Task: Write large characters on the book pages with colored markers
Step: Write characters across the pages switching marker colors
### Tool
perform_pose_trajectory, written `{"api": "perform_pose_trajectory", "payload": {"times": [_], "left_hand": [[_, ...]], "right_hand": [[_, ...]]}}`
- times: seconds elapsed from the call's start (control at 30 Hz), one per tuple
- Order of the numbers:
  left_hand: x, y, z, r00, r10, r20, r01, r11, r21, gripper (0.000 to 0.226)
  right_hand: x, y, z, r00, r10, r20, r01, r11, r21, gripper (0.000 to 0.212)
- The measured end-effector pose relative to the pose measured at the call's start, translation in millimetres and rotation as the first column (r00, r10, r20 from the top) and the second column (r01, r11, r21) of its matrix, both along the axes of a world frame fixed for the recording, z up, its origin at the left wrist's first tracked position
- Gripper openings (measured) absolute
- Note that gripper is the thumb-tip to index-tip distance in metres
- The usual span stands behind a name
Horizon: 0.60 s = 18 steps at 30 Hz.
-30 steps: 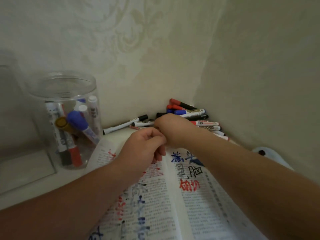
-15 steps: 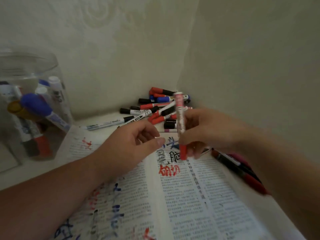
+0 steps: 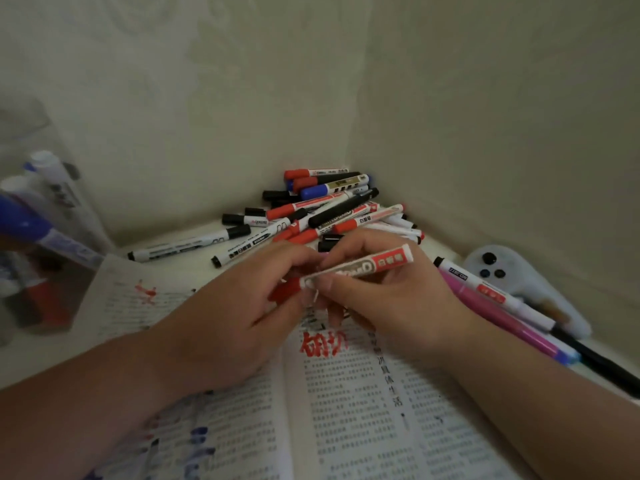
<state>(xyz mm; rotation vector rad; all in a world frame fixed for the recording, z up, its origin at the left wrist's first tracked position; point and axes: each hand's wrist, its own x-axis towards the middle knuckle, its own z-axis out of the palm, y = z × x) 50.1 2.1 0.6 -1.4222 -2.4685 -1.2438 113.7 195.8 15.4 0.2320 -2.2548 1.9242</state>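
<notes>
An open book (image 3: pixel 346 410) of printed text lies before me, with large red, blue and black characters drawn on its pages. Above its spine I hold a red marker (image 3: pixel 367 266) nearly level. My right hand (image 3: pixel 391 303) grips the white barrel. My left hand (image 3: pixel 235 317) pinches the red cap (image 3: pixel 285 292) at its left end. A heap of red, blue and black markers (image 3: pixel 329 206) fills the wall corner behind my hands.
A clear plastic jar (image 3: pixel 38 237) with several markers stands at the left, blurred. At the right lie pink, white and black markers (image 3: pixel 502 306) and a white controller-like device (image 3: pixel 519 282). Walls close in behind and at the right.
My right hand lifted a red marker out of the heap and turned it from upright to nearly level. My left hand came over and took hold of its cap.
</notes>
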Motion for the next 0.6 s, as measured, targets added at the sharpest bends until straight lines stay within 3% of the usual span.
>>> {"api": "perform_pose_trajectory", "payload": {"times": [0.13, 0.27, 0.43, 0.5, 0.6], "left_hand": [[1.4, -0.7, 0.5, 0.995, -0.092, 0.032, 0.093, 0.995, -0.027, 0.033], [0.7, -0.8, 0.4, 0.995, -0.087, -0.041, 0.083, 0.994, -0.073, 0.023], [0.6, -0.9, 3.3, 0.991, -0.049, -0.125, 0.04, 0.997, -0.073, 0.018], [0.9, -1.3, 2.9, 0.998, -0.022, -0.058, 0.022, 1.0, -0.003, 0.028], [1.5, -4.7, -0.5, 0.989, -0.044, 0.139, 0.037, 0.998, 0.05, 0.045]], "right_hand": [[2.1, -2.2, -1.9, 0.998, 0.028, -0.061, -0.028, 1.0, 0.008, 0.009], [2.6, -1.2, -1.5, 0.994, 0.041, -0.096, -0.036, 0.998, 0.054, 0.013], [5.6, -2.8, 0.4, 0.989, 0.1, -0.107, -0.107, 0.992, -0.071, 0.015], [6.3, -1.5, 5.1, 0.988, 0.122, -0.096, -0.132, 0.986, -0.105, 0.007], [2.9, 15.6, 13.2, 0.997, -0.045, -0.066, 0.029, 0.975, -0.22, 0.011]]}}
